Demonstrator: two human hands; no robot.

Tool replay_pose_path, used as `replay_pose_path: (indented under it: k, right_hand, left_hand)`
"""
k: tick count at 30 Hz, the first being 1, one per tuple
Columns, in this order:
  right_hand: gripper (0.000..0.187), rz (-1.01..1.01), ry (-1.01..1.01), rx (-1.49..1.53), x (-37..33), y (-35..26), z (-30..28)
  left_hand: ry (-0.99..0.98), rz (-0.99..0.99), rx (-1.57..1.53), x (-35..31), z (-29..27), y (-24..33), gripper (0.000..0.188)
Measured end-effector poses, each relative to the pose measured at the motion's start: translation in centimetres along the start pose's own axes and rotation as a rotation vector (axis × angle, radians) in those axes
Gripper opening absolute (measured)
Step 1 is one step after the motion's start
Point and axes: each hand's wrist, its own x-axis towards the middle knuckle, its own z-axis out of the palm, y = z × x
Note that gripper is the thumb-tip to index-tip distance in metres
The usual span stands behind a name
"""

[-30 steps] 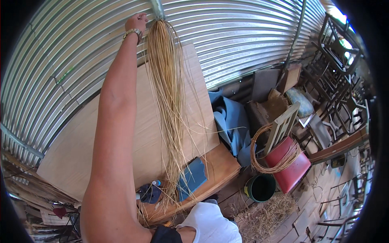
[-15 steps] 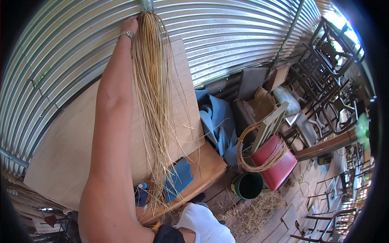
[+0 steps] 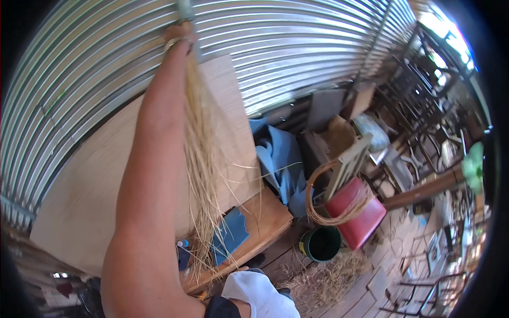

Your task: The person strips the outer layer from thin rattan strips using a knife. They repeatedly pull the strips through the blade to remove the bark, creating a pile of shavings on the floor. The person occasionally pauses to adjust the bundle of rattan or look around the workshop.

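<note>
High against the corrugated metal wall, my left hand [image 3: 180, 34] is closed around the top of a bundle of long, pale rattan-like strips [image 3: 200, 138]. Motion smears the hand and the upper strips somewhat. A grey upright post [image 3: 184, 9] rises just above the hand. The strips hang down in front of a large plywood sheet [image 3: 95, 185], and their loose ends spread over a wooden tabletop [image 3: 265, 217]. Beside those ends lies a torn-edged blue sheet [image 3: 231, 236]. My right hand is out of view.
Crumpled blue sheeting [image 3: 283, 159] stands right of the plywood. A coil of cane [image 3: 313, 199] hangs around a red-seated chair [image 3: 355, 212], with a dark green bucket [image 3: 321, 245] beside it. Fibre scraps [image 3: 328, 281] litter the plank floor. Dark chair frames [image 3: 424, 90] are stacked far right.
My left hand has shifted slightly right, from the bundle's left side to over its top, now covering the gathered end. The strips' upper part has turned blurry. The view has shifted slightly.
</note>
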Motion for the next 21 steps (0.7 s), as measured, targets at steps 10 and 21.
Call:
replay_pose_path:
  k: [10,21]
  right_hand:
    - [0.031,0.456,0.216,0.254,-10.9,1.1,0.2]
    - [0.027,0.61,0.103,0.273,-15.1,0.1,4.2]
  left_hand:
    - [0.001,0.383,-0.233,1.5,10.5,-4.3,0.068]
    - [-0.024,0.054,-0.6,-19.8,15.6,-15.3,0.047]
